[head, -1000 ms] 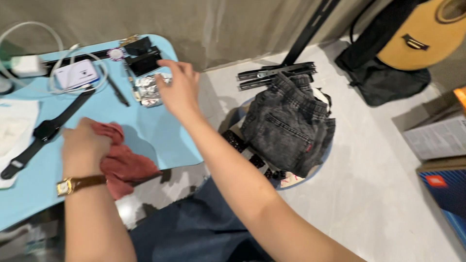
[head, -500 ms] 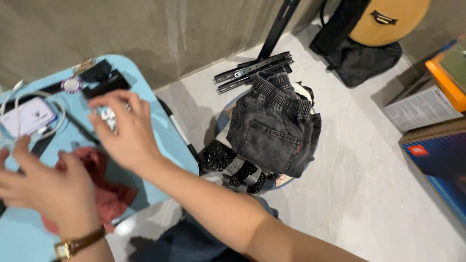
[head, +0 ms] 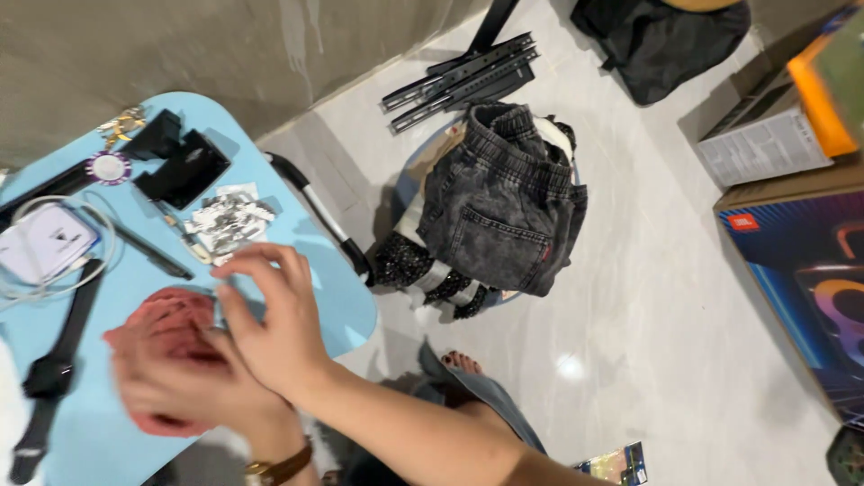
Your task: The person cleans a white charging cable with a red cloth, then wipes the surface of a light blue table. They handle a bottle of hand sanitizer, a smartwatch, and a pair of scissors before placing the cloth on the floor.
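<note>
Over the light-blue table [head: 342, 310], at its near edge, we recorded both of the person's hands working at a red cloth [head: 175, 319]. The right hand [head: 270, 328] lay across the cloth's right side with fingers curled and spread, thumb and fingertips touching the fabric; the left hand [head: 175, 391], blurred by motion, sat beneath and behind it, and we could not tell whether it gripped the cloth or merely pressed it. A watch with a brown strap [head: 279, 468] showed on the left wrist. On the table we listed: a small heap of silver foil packets [head: 229, 220] just beyond the right hand; a black pen [head: 148, 252] beside them; a black wallet [head: 189, 171]; a white device ringed by a white cable [head: 45, 243]; a black smartwatch [head: 49, 373] lying flat at the left edge. On the grey tiled floor we noted a round basket holding dark grey jeans [head: 499, 202] over other clothing, black metal rails [head: 463, 76] near the wall, a black bag [head: 661, 40], and cardboard boxes [head: 783, 135] at the right.
</note>
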